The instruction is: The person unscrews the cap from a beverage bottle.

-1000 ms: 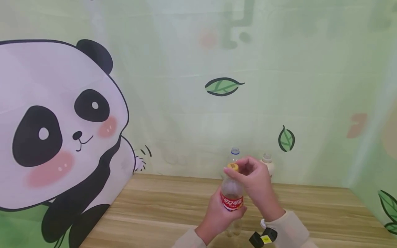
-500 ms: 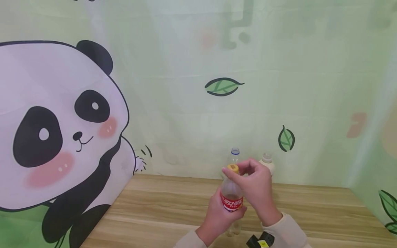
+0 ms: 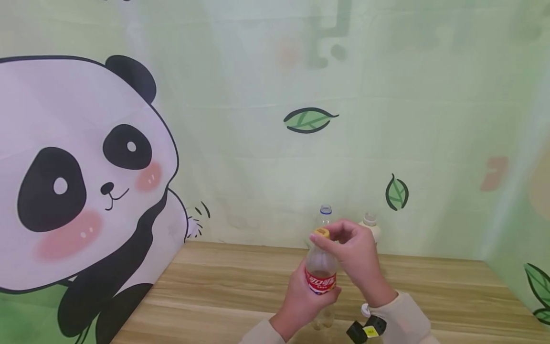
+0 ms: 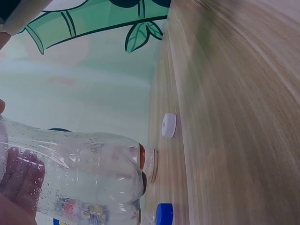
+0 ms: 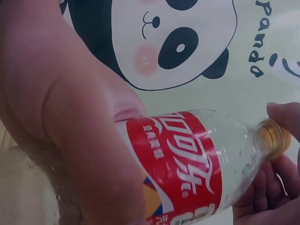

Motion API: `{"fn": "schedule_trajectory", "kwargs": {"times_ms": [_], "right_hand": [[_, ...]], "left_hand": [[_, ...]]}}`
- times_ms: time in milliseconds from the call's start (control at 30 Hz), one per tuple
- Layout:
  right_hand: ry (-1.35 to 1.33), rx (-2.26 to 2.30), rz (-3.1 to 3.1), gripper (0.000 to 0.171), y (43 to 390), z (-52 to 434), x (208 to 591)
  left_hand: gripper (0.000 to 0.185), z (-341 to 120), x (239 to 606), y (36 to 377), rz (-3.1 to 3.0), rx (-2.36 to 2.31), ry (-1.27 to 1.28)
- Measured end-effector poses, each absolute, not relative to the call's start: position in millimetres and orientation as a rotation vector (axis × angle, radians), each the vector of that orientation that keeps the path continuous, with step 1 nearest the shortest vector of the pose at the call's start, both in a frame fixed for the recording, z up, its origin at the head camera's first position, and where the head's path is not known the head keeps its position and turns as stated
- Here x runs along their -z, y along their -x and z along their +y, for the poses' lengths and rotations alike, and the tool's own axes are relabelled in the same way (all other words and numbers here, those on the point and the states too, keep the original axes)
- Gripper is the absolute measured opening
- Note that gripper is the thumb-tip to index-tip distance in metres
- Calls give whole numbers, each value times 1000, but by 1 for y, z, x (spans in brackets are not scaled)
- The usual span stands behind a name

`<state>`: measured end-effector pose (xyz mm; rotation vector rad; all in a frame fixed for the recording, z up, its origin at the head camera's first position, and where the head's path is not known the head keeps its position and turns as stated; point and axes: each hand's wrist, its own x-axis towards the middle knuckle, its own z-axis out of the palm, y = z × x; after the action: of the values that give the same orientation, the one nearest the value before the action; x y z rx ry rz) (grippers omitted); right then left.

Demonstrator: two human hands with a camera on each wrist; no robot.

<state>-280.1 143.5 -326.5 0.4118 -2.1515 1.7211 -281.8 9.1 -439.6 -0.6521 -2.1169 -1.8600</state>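
Note:
My left hand [image 3: 304, 291] grips a clear plastic cola bottle [image 3: 321, 260] around its red label, holding it upright above the table. Between thumb and fingers, my right hand [image 3: 354, 248] pinches the yellow cap [image 3: 322, 232] on the bottle's mouth. The right wrist view shows the red label [image 5: 176, 159] up close and the orange-yellow cap [image 5: 274, 139] at the neck, with my right thumb and fingers around it. In the left wrist view the bottle's clear lower body [image 4: 89, 164] has droplets on it, and fingers show through the plastic.
Behind my hands stand a clear bottle [image 3: 325, 215] with a blue neck ring and a cream bottle [image 3: 370, 229], both uncapped. A white cap [image 4: 169, 125] and a blue cap [image 4: 164, 214] lie on the wooden table [image 3: 206, 286]. A panda-printed backdrop [image 3: 240, 167] rises behind.
The bottle stays in nearly the same place while its label turns slightly one way and back. My right hand and wrist shift a little with the cap, covering and then uncovering the white cap.

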Motion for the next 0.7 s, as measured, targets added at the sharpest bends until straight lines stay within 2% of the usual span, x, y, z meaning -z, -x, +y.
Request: {"fn": "schedule_trajectory", "kwargs": {"times_ms": [433,700], "right_hand": [[-721,-1896,-2136,30,290,155,328],[-719,-1873,-2193,34,288,157,327]], "left_hand": [[59,7,442,284,-2082,1859,688],[59,7,441,285,-2101,1853,686]]}}
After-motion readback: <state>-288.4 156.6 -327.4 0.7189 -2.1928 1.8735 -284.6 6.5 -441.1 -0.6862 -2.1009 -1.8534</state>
